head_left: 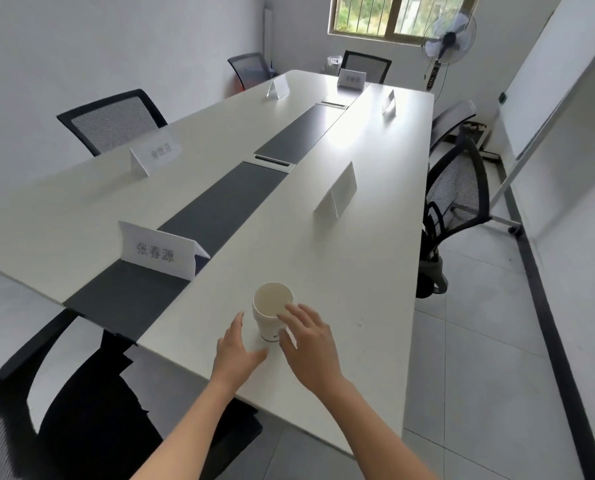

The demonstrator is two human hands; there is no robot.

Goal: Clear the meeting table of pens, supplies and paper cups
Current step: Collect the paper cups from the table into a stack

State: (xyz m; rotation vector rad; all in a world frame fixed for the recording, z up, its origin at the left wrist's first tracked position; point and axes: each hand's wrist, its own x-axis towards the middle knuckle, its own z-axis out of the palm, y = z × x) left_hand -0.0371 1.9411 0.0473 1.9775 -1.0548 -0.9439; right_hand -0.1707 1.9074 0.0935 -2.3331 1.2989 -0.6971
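A: The white paper cup point(273, 311) stands upright, mouth open and looking empty. It is on the pale part of the long white meeting table point(358, 271), close to the near end and just right of the dark grey centre strip point(220, 206).

B: And you have a hand on each side of it. Your left hand point(235, 348) is flat and open, fingers straight, just beside the cup's left wall with a sliver of tabletop between. Your right hand point(308, 336) is spread too. Its fingertips overlap the rim on the right, though whether they touch it can't be told from here.

A: Neither hand is closed round anything, so I'd say the step is the pickup. Take the cup low on its wall with one hand, thumb opposite fingers, and squeeze lightly. Thin paper buckles if you pinch the rim.

B: Lift straight up, since a sideways nudge could tip it toward the edge near you. The folded white name card point(161, 251) sits well apart to the left, so it shouldn't get in your way.

A: Further out you've only more name cards point(337, 192) and black mesh chairs point(112, 123). No pens show on the table from here, so this cup looks like the last piece.
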